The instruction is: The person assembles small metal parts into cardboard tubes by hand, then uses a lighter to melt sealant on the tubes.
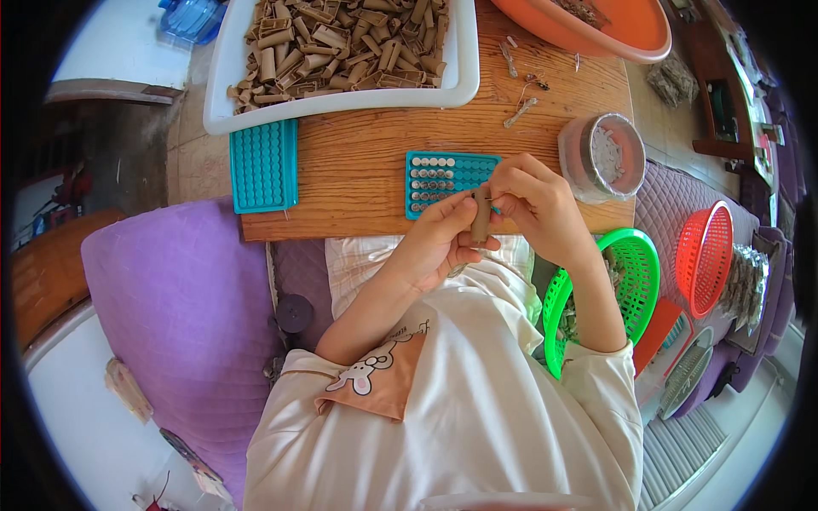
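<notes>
We hold a short brown cardboard tube (481,215) upright between both hands, just above the near edge of the wooden counter (358,162). It is plain, matte and tan, open at the top. Our left hand (443,243) is curled shut around its lower part; our right hand (532,200) pinches closed at its top, where a thin thread or wire seems to sit, too fine to make out. Just behind the tube lies a teal tray (447,175) of small round slots, some filled, its near corner hidden by our fingers. A second teal tray (264,164) lies to the left. Beyond, a white tray (341,102) heaped with similar tubes is cut off at the top. To the right stand a round container (603,157) and a green basket (635,281), partly behind our forearm.
</notes>
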Motion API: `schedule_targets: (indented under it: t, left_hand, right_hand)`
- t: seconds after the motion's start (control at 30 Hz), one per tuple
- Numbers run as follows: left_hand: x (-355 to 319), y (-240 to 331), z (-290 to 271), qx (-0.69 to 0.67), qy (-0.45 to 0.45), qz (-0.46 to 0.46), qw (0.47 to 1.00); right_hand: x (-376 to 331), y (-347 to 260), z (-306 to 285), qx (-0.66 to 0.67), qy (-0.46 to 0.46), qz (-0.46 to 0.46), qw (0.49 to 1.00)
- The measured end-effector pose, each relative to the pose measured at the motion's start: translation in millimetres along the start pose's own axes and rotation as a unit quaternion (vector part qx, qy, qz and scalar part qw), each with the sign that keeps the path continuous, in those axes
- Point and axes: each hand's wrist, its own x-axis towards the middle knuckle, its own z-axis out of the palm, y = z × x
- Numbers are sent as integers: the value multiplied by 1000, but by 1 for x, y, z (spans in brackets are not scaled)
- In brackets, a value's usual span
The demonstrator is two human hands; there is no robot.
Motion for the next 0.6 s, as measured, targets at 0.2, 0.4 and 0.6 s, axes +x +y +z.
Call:
schedule_targets:
  t: [0.2, 0.4, 0.6]
  left_hand:
    - [7, -2, 6, 79, 25, 19, 996]
    - [20, -7, 4, 150, -17, -49, 987]
    - [57, -6, 28, 306, -80, -19, 949]
  right_hand:
    - [-8, 7, 5, 25, 5, 67, 997]
    - [-22, 17, -16, 86, -114, 124, 982]
    - [-71, 24, -59, 241, 74, 114, 961]
